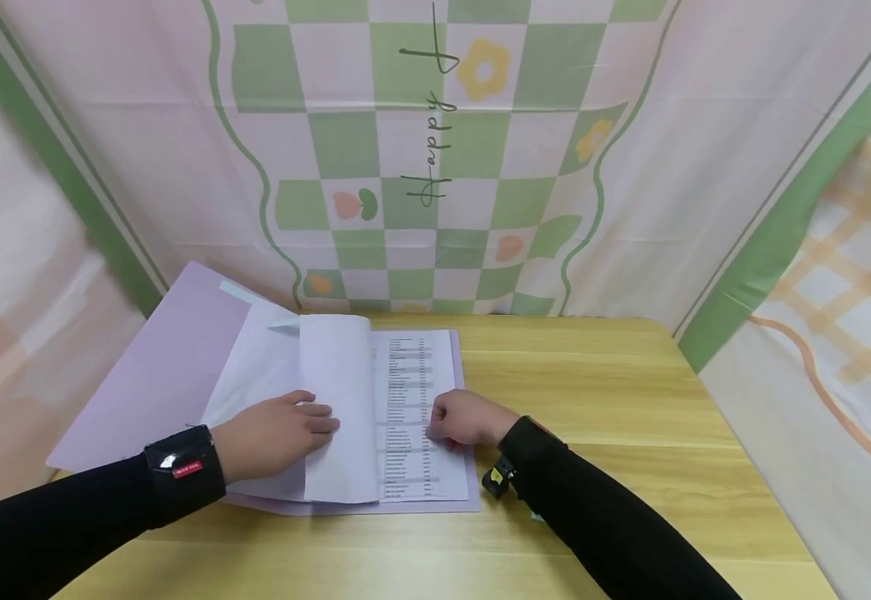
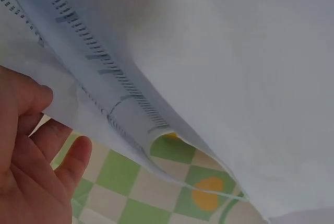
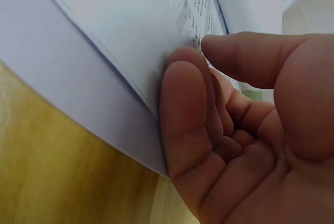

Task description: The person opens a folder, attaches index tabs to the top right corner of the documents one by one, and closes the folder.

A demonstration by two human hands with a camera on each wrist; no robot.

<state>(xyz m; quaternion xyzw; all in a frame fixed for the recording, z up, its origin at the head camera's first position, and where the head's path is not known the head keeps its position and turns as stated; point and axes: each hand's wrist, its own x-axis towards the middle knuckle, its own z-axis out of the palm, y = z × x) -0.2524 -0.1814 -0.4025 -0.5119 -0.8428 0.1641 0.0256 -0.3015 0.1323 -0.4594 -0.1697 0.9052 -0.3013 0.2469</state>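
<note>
With the lilac folder (image 1: 153, 358) open on the surface (image 1: 593, 358), I have a white leaf (image 1: 337, 358) partly turned beneath my relaxed left hand (image 1: 277, 433), my right hand (image 1: 468, 418) narrow at the exposed printed page (image 1: 408, 383), whether pinching or how many leaves remain I cannot tell.

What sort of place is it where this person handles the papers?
Probably an indoor desk space, though whether at home is unclear. A wood-grain table bears an open lilac folder with a printed sheet, and patterned fabric hangs behind and at both sides.
</note>
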